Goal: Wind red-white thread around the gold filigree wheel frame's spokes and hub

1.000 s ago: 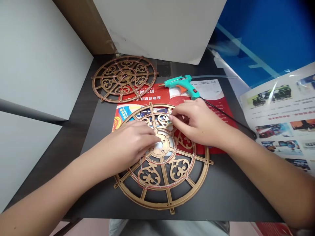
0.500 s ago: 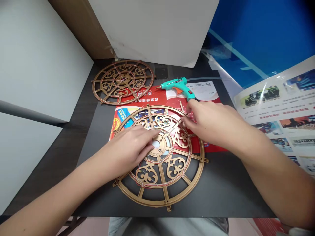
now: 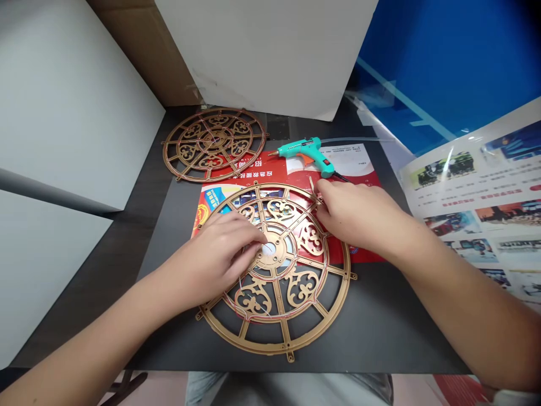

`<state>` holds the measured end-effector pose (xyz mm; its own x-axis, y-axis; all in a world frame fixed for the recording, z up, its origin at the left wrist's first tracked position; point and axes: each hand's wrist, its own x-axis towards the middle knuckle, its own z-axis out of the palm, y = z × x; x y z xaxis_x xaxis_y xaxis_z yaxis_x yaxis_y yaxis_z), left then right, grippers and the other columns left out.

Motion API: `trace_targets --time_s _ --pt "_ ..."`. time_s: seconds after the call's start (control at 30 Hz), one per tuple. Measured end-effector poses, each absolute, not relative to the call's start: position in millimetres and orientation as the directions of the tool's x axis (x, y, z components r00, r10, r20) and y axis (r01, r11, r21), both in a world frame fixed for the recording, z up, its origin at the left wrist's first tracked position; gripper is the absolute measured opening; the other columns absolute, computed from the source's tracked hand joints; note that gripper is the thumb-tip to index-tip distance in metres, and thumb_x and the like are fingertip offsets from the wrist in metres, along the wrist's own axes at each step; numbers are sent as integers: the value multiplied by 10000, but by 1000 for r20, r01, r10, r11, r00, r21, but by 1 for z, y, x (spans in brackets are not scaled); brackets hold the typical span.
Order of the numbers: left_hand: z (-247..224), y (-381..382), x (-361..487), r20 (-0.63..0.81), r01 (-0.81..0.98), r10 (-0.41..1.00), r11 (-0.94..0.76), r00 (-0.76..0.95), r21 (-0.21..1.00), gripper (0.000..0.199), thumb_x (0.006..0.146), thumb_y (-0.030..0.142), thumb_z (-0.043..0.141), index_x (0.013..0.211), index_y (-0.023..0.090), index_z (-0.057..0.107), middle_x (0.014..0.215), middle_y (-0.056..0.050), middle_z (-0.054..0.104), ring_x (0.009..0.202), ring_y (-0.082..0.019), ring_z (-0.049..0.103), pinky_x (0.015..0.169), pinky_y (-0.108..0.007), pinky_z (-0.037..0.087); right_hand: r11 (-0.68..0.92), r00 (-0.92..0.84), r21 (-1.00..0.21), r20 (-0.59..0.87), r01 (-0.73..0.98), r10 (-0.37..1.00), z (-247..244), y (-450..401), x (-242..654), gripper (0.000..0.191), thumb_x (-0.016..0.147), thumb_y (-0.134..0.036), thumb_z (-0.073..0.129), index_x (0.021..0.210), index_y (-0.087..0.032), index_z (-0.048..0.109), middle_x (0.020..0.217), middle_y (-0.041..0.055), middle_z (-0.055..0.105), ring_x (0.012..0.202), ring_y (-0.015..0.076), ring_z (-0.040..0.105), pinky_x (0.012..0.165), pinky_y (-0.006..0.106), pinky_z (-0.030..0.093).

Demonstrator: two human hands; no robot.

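A gold-coloured round openwork frame point(image 3: 276, 293) with spokes and scroll ornaments lies flat in front of me. Thin red and white wires run along its rings and spokes. My left hand point(image 3: 226, 248) reaches over its left side, with thumb and forefinger pinched at the central hub around a thin wire point(image 3: 267, 247). At the upper right rim, my right hand point(image 3: 342, 208) is closed on a thin wooden stick point(image 3: 311, 184), whose pale tip shows above the fingers. The stick's lower end is hard to make out.
A teal glue gun point(image 3: 306, 151) lies behind my right hand, its nozzle pointing left. A second gold frame point(image 3: 215, 145) rests at the back left. Beneath are a red printed sheet point(image 3: 367, 248) and a dark mat point(image 3: 380, 316). White panels point(image 3: 266, 51) stand behind.
My left fingers have drawn slightly back left and curled into a pinch at the hub, with the wire end now showing. The right hand has barely moved along the rim.
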<state>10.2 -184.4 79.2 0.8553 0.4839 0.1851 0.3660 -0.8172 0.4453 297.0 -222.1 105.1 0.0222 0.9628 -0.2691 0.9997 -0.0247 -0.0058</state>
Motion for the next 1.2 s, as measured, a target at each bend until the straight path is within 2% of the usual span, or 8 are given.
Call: trace_targets --time_s 0.1,0.23,0.4,0.53,0.67,0.83,1.03,1.2 --pt "80 -184 9 110 387 490 -789 864 477 246 1185 286 533 1134 240 770 1036 -2 820 1008 -199 721 969 -382 495 8 -10 -8 -268 1000 963 104 -221 296 424 1087 -322 502 1457 -180 652 1261 228 856 987 415 827 652 435 448" --pt "82 -180 7 80 383 482 -775 872 502 231 1169 284 578 1227 268 801 1158 -15 819 1126 -210 706 1028 -373 509 21 -23 -11 -265 1000 964 104 -221 296 341 1081 -321 512 1351 -191 676 1250 213 857 966 394 820 636 421 411" --pt "74 -176 9 108 340 434 -816 894 467 201 1135 272 652 1106 263 850 1065 -21 847 1028 -216 721 958 -373 516 7 -10 -11 -265 1000 964 104 -220 295 320 1092 -318 515 1341 -202 681 1263 199 853 968 362 816 632 404 390" --pt "74 -175 12 91 338 415 -834 905 436 232 1150 279 629 1084 255 849 970 -11 838 926 -208 720 893 -375 492 6 -13 -25 -268 1000 963 104 -220 295 295 1091 -284 492 1307 -205 677 1219 193 860 978 377 816 631 414 378" --pt "85 -175 12 5 416 470 -786 883 457 304 1187 300 541 1140 251 837 1066 -39 827 1029 -221 732 957 -381 516 9 -20 -43 -269 999 963 104 -219 296 263 1087 -252 495 1279 -220 672 1167 176 862 981 395 823 626 411 358" --pt "89 -174 13 -55 467 513 -724 856 508 306 1181 324 528 1052 225 787 1040 -41 810 1036 -223 718 964 -379 554 -8 3 -19 -254 1000 967 106 -218 296 250 1092 -274 515 1261 -218 691 1205 181 859 968 372 819 622 407 351" --pt "85 -170 14 59 432 548 -717 834 548 231 1178 275 569 1218 237 793 1086 -8 842 1023 -183 758 901 -318 586 -33 40 34 -250 999 968 110 -218 295 292 1104 -333 510 1313 -234 688 1054 170 864 914 386 811 618 407 303" --pt "77 -173 17 237 312 515 -761 824 569 121 1137 196 694 1124 218 813 1019 27 867 948 -140 756 906 -285 601 -57 68 52 -257 997 964 110 -216 298 235 1068 -319 533 1252 -255 665 934 147 837 859 401 802 604 400 279"
